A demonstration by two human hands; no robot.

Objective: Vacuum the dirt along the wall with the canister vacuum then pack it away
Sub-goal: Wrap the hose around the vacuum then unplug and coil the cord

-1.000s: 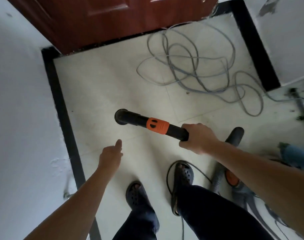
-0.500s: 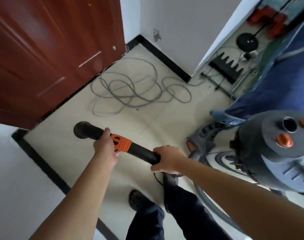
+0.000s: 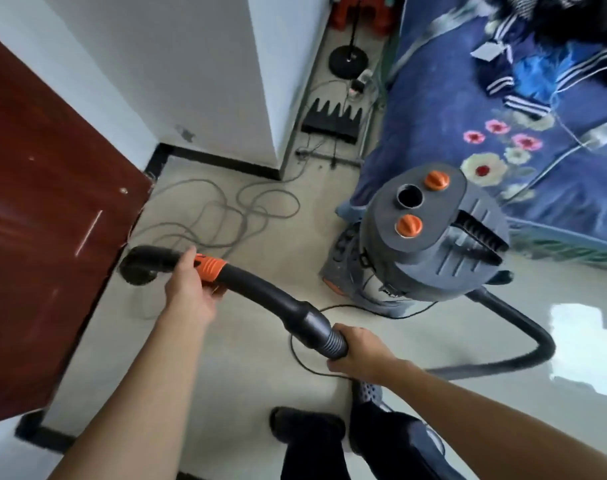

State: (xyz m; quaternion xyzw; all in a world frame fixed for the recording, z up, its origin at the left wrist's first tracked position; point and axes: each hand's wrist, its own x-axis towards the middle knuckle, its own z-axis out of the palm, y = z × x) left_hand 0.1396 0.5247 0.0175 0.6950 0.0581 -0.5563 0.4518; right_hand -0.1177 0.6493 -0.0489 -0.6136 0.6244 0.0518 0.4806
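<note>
Left hand [image 3: 191, 292]: clasps black curved plastic wand [image 3: 260, 289] at orange collar [image 3: 210, 268].
Right hand [image 3: 361, 351]: clasps ribbed grey cuff [image 3: 331, 341].
Nearby: grey canister vacuum [image 3: 430, 237]; tangled grey cable [image 3: 226, 209] beside red-brown door [image 3: 46, 202].

The canister vacuum [image 3: 430, 237] stands on the floor [image 3: 246, 368]; door [image 3: 46, 220] far to its left, bed [image 3: 503, 133] just behind it, cable coil [image 3: 222, 213] left of it.

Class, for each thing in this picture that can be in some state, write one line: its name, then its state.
left hand, gripping the wand by the orange collar.
right hand, gripping the hose cuff.
brush nozzle, fitted on the wand's end.
canister vacuum, upright on the floor; running or not, cannot tell.
top port, uncapped.
grey cable, lying in loose loops on the floor.
</note>
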